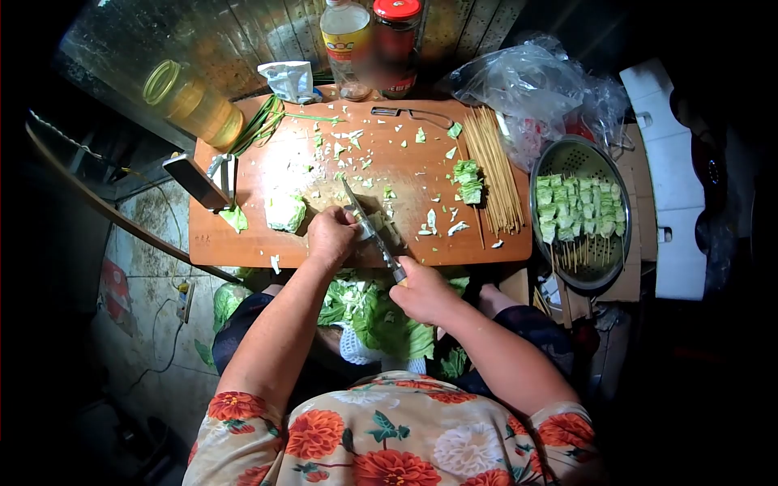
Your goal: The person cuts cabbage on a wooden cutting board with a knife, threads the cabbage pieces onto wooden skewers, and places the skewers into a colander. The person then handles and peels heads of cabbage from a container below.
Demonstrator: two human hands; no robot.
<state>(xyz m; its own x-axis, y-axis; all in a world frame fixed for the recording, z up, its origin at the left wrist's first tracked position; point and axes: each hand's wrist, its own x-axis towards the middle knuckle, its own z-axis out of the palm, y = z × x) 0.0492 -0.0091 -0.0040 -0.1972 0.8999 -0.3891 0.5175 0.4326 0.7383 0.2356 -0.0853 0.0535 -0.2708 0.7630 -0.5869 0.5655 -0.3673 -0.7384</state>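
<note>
"Start closest in. See anything there?"

"See a floral shirt (389, 441), then loose green leaves (377, 316) heaped over the lap."

"And in the right hand (423, 292)?"

"Grips a knife (375, 237) by its handle, with the fingers wrapped closed around it. Slants the blade away over the surface (223, 247), tip toward the far side."

"And with the left hand (332, 235)?"

"Bends the fingers inward right beside the blade. Can't tell how far open, nor whether closed on any of the pale scraps there."

"Go further. Find more cabbage?"

"Yes. See a pale green cabbage chunk (285, 212) just left of the left hand, and chopped bits strewn all about. Over to the right, find a skewered leaf stack (468, 182) beside a row of bare sticks (494, 170). Past the surface's right edge, see a metal colander (606, 263) with several loaded skewers (579, 202) in it."

"And farthest off?"

"Note green stalks (258, 130) at the far left corner near a tilted glass jar (198, 105); then a clear bottle (346, 50), a red-lidded jar (397, 36) and crumpled plastic bags (519, 77)."
</note>
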